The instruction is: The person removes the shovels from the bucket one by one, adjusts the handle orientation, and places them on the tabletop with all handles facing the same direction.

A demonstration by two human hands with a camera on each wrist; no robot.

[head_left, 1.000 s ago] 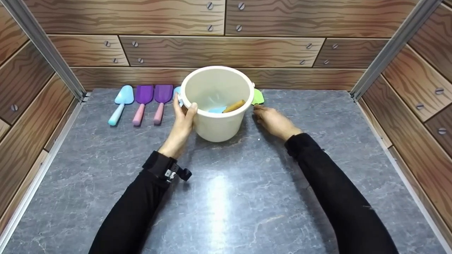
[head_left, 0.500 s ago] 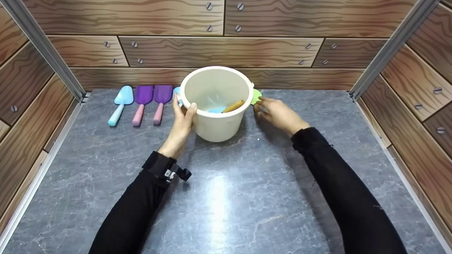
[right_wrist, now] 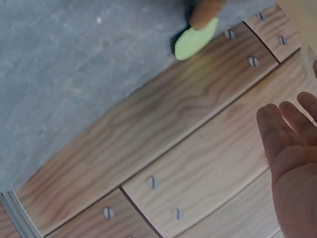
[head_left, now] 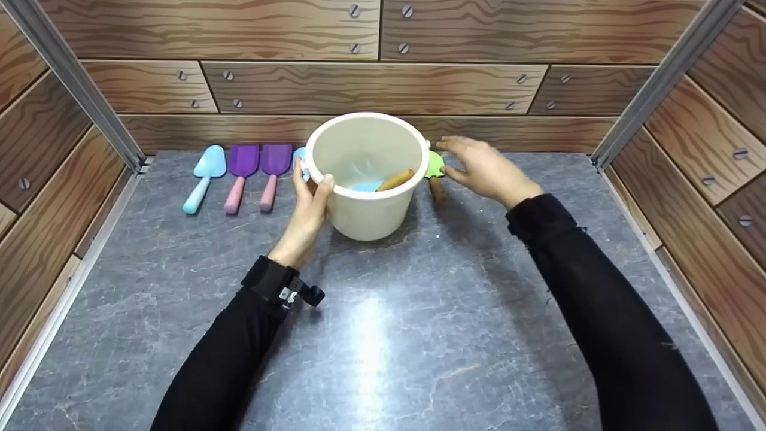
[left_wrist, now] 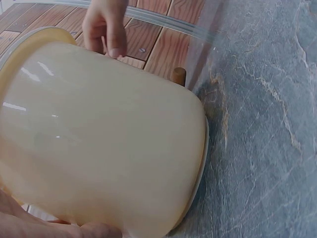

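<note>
A: What is the left grip (head_left: 305, 211) doing?

B: It's clasping the bucket (head_left: 371, 212), its thumb pressing near the front of the rim and its fingers reaching along the left side.

A: And the right grip (head_left: 488, 170)?

B: Grasping nothing. Its fingers are stretching toward the bucket, the thumb is standing apart from them, and the palm is showing bare in the right wrist view. The fingertips are hovering just beside the rim; whether any is touching, I can't tell.

A: So which way is the bucket lying from each?

B: It's standing between them: to the right of the left grip, to the left of the right one. I'm judging that to be the relation that counts. Its long axis is running upright, base on the surface (head_left: 455, 335), mouth facing up.

A: What else is lying close?

B: The green trowel (head_left: 435, 167), just right of the bucket, its blade partly hiding behind it and its brown handle pointing toward the person. The right grip is the nearer one.

A: Farther out?

B: A blue piece (head_left: 367, 187) and a brown handle (head_left: 396, 181) are lying inside the bucket. Leftward, two purple trowels (head_left: 240, 161) and a blue trowel (head_left: 206, 170) are lying in a row, handles pointing toward the person.
</note>
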